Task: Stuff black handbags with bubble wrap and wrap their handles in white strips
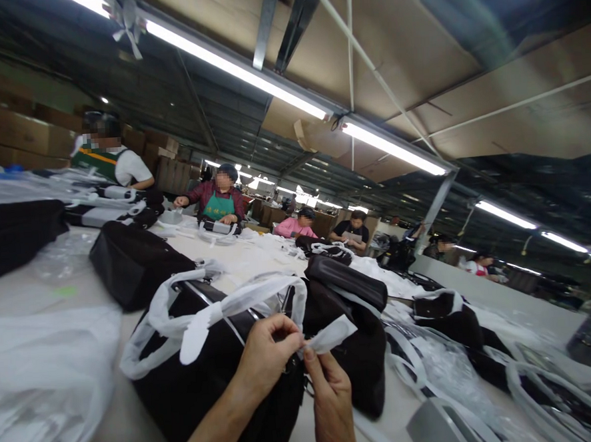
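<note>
White foam wrapping strip sits right at the centre of the head view, pinched between both hands just above a black fabric handbag on the long pale worktable. The left hand comes up from the lower middle, fingers curled and thumb pressed down on the strip's near end; the right hand rises beside it, its thumb and forefinger nipped on the same strip, so the two hands are close together, almost touching. The strip's free end flares out to the right, over the bag. The bag's handles are already bound in white wrapping, looping up and across its top. Just behind it stands a second black bag with a rolled black flap on top, leaning against the first. Further left lies another black bag, well apart from the hands. Clear plastic film is heaped at the left edge, and more of it, probably mixed with further wrapped bags, is tangled at the right, though that corner is blurred. Across the table a person in a green apron works, with other workers seated beyond under the tube lights
</note>
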The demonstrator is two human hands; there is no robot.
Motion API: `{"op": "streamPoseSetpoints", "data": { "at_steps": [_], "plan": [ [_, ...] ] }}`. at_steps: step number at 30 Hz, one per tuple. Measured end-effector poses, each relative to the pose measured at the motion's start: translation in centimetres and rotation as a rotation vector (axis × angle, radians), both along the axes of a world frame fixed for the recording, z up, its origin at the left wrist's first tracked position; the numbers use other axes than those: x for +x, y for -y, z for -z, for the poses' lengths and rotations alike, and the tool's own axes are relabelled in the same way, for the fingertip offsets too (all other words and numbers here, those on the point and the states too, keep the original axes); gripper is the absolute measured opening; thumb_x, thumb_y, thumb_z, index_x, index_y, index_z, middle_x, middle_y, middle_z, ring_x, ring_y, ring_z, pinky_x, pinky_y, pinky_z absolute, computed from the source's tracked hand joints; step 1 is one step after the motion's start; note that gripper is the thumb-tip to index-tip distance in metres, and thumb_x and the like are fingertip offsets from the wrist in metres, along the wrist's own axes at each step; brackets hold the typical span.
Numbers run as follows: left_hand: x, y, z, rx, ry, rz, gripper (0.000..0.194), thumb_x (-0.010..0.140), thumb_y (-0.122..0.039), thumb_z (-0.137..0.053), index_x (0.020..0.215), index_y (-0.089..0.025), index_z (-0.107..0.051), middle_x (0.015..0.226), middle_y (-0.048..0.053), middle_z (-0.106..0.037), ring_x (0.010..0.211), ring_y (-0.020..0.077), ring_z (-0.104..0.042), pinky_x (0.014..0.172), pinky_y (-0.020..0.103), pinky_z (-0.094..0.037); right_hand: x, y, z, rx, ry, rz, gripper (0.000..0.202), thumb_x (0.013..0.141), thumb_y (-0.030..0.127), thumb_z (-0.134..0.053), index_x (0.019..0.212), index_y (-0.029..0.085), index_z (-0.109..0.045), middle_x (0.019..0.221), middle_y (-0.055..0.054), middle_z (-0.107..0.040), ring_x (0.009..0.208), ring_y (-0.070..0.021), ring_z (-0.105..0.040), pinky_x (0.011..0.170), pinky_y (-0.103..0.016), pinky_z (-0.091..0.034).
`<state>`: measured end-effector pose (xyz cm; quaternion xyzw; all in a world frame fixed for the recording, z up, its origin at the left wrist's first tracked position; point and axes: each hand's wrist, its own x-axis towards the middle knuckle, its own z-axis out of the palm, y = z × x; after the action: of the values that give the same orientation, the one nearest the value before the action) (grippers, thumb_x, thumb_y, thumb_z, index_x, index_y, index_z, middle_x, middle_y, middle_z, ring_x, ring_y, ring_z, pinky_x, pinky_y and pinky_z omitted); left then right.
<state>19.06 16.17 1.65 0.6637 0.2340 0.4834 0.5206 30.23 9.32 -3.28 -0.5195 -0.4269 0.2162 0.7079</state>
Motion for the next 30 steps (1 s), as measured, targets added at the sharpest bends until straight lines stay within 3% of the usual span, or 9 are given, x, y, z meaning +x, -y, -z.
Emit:
{"op": "streamPoseSetpoints", "data": {
  "at_steps": [7, 11, 16, 19, 24, 30],
  "plan": [
    [-0.5, 0.3, -0.3, 0.086, -0.014, -0.004, 0.011, 0.071, -0.025, -0.057, 0.065, -0.017, -0.061, 0.067, 0.000, -0.063, 0.070, 0.0167, -0.057, 0.069, 0.026, -0.043, -0.9, 0.0, -0.7, 0.043, -0.128, 0.025, 0.045, 0.075, 0.054, -0.078, 0.104, 0.020, -0.077, 0.106, -0.006, -0.076, 0.106, -0.0292, -0.064, 0.096, -0.039, -0.048],
    [-0.9, 0.3, -0.5, 0.128, -0.037, 0.067, 0.009, 0.072, -0.022, -0.057, 0.068, -0.017, -0.064, 0.069, 0.001, -0.065, 0.071, 0.0170, -0.058, 0.069, 0.026, -0.043, -0.8, 0.2, -1.0, 0.058, -0.206, -0.023, 0.042, 0.073, 0.051, -0.080, 0.103, 0.021, -0.076, 0.102, -0.004, -0.075, 0.102, -0.0264, -0.065, 0.092, -0.036, -0.048],
    [-1.6, 0.3, -0.9, 0.210, -0.064, 0.157, 0.008, 0.072, -0.016, -0.058, 0.069, -0.018, -0.065, 0.075, 0.001, -0.066, 0.077, 0.0174, -0.060, 0.075, 0.027, -0.044, -0.1, 0.5, -1.7, -0.008, -0.345, -0.132, 0.034, 0.067, 0.045, -0.085, 0.090, 0.021, -0.077, 0.082, -0.001, -0.071, 0.075, -0.0177, -0.058, 0.065, -0.027, -0.045],
    [-1.7, 0.8, -1.2, 0.367, -0.084, 0.114, 0.012, 0.073, -0.011, -0.056, 0.069, -0.019, -0.064, 0.081, 0.002, -0.064, 0.084, 0.0188, -0.059, 0.080, 0.029, -0.044, -0.1, 0.6, -2.0, -0.001, -0.384, -0.136, 0.027, 0.065, 0.041, -0.086, 0.080, 0.021, -0.076, 0.068, 0.002, -0.063, 0.060, -0.0122, -0.045, 0.056, -0.024, -0.037],
    [-1.2, 2.3, -1.5, 0.589, -0.304, -0.042, 0.018, 0.074, -0.004, -0.053, 0.072, -0.020, -0.063, 0.085, 0.004, -0.064, 0.092, 0.0226, -0.056, 0.084, 0.035, -0.040, -0.3, 0.6, -2.8, 0.030, -0.434, -0.159, 0.026, 0.064, 0.038, -0.086, 0.080, 0.020, -0.076, 0.075, -0.001, -0.068, 0.067, -0.0147, -0.051, 0.059, -0.025, -0.040],
    [-1.3, 2.5, -1.3, 0.591, -0.355, 0.017, 0.022, 0.075, -0.005, -0.051, 0.066, -0.020, -0.065, 0.088, 0.004, -0.061, 0.094, 0.0218, -0.056, 0.083, 0.033, -0.040, 0.7, 1.2, -3.5, -0.075, -0.398, -0.292, 0.032, 0.066, 0.041, -0.086, 0.084, 0.017, -0.076, 0.076, -0.002, -0.068, 0.067, -0.0137, -0.053, 0.065, -0.025, -0.043]
  ]
}}
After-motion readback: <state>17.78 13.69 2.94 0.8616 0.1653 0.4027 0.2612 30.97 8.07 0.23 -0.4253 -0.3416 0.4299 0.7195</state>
